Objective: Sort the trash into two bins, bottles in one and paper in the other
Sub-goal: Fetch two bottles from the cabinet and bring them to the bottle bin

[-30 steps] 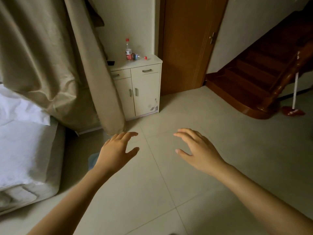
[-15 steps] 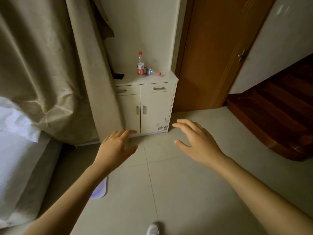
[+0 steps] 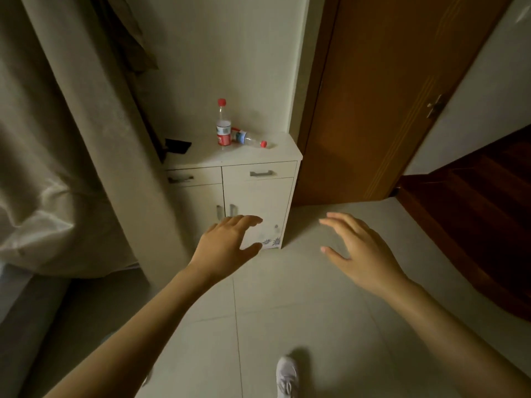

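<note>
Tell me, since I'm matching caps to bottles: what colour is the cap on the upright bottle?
Red, on the upright bottle atop the white cabinet; seen in the head view.

Just above the frame's centre you have two clear plastic bottles on the white surface. The upright bottle (image 3: 223,125) has a red cap and a red-and-white label. The lying bottle (image 3: 248,139) is on its side just right of it, touching its base, red cap pointing right, with a blue-and-white label.
</note>
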The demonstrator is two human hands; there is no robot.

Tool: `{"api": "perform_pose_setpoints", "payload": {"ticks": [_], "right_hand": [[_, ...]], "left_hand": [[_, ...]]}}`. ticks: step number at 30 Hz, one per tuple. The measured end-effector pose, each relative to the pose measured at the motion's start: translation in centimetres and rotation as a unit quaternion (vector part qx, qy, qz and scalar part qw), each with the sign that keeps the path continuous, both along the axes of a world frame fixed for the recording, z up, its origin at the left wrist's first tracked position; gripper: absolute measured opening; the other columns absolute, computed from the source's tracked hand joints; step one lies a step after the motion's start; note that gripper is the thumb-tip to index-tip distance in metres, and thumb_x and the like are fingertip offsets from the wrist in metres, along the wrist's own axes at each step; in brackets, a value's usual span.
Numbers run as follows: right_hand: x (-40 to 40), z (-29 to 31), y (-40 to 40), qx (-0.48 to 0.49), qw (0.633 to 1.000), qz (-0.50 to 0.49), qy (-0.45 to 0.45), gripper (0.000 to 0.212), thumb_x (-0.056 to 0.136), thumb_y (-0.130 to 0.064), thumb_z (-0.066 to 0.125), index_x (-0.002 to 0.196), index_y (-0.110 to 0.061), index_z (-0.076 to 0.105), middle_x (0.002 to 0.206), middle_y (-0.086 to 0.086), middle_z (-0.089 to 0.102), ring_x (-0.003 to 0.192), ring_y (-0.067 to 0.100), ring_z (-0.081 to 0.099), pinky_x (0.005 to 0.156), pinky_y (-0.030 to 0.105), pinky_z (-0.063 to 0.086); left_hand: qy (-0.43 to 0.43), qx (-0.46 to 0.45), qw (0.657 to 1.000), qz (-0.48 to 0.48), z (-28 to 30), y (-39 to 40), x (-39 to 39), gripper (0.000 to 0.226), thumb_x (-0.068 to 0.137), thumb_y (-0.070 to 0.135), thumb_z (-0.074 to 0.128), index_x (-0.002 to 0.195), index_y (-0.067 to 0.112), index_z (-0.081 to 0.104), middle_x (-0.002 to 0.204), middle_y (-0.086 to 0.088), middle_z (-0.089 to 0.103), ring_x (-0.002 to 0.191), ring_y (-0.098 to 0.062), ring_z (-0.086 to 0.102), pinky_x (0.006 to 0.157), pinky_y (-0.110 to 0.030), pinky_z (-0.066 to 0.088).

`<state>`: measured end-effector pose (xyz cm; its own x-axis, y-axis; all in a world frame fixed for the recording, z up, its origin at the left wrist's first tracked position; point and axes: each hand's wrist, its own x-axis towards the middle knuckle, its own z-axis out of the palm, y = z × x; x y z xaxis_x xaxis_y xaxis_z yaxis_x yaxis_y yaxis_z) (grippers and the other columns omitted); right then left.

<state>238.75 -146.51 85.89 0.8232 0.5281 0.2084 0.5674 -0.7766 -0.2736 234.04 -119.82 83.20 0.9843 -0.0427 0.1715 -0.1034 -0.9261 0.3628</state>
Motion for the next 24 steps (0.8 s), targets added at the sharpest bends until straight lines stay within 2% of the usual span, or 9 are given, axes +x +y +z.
{"api": "perform_pose_setpoints", "payload": {"ticks": [5,8,12,19,24], "right_hand": [[11.9,-2.0,1.9,-0.002,0.999,0.050,0.013,0.050,0.087,-0.031,0.063,0.133,-0.020,0.049,0.140,-0.003,0.044,0.122,0.017,0.047,0.091,0.033,0.045],[18.5,-2.1,3.7,-0.010,0.996,0.083,0.020,0.049,0.087,-0.032,0.061,0.134,-0.021,0.048,0.141,-0.006,0.041,0.126,0.015,0.043,0.093,0.031,0.043],[26.1,-1.7,7.5,-0.017,0.992,0.127,0.022,0.049,0.088,-0.033,0.060,0.133,-0.021,0.047,0.139,-0.007,0.042,0.126,0.015,0.043,0.098,0.034,0.042],[37.6,-2.2,15.7,-0.049,0.975,0.218,0.006,0.048,0.087,-0.034,0.060,0.132,-0.023,0.048,0.137,-0.007,0.044,0.123,0.015,0.045,0.093,0.029,0.039],[44.3,-3.5,18.9,-0.042,0.975,0.215,0.039,0.047,0.087,-0.034,0.063,0.130,-0.024,0.048,0.136,-0.011,0.045,0.116,0.009,0.049,0.086,0.016,0.038]], "left_hand": [[0.017,0.048,0.997,0.060,-1.0,1.8,8.8,0.049,0.090,0.045,0.055,0.135,0.033,0.042,0.133,0.011,0.054,0.121,-0.013,0.049,0.098,-0.034,0.039],[0.024,0.086,0.991,0.096,-0.9,3.2,12.5,0.051,0.090,0.047,0.052,0.138,0.033,0.040,0.133,0.011,0.054,0.123,-0.014,0.048,0.100,-0.034,0.038],[0.026,0.051,0.985,0.162,-1.0,6.3,16.1,0.051,0.090,0.046,0.053,0.137,0.033,0.039,0.130,0.011,0.056,0.121,-0.013,0.049,0.103,-0.035,0.040],[0.035,-0.016,0.967,0.250,-4.1,11.3,23.7,0.050,0.089,0.046,0.055,0.135,0.034,0.040,0.123,0.013,0.058,0.115,-0.010,0.052,0.098,-0.034,0.045],[0.053,-0.039,0.965,0.255,-5.6,14.3,32.3,0.051,0.088,0.046,0.057,0.135,0.034,0.040,0.125,0.012,0.058,0.117,-0.012,0.052,0.102,-0.039,0.043]]}}
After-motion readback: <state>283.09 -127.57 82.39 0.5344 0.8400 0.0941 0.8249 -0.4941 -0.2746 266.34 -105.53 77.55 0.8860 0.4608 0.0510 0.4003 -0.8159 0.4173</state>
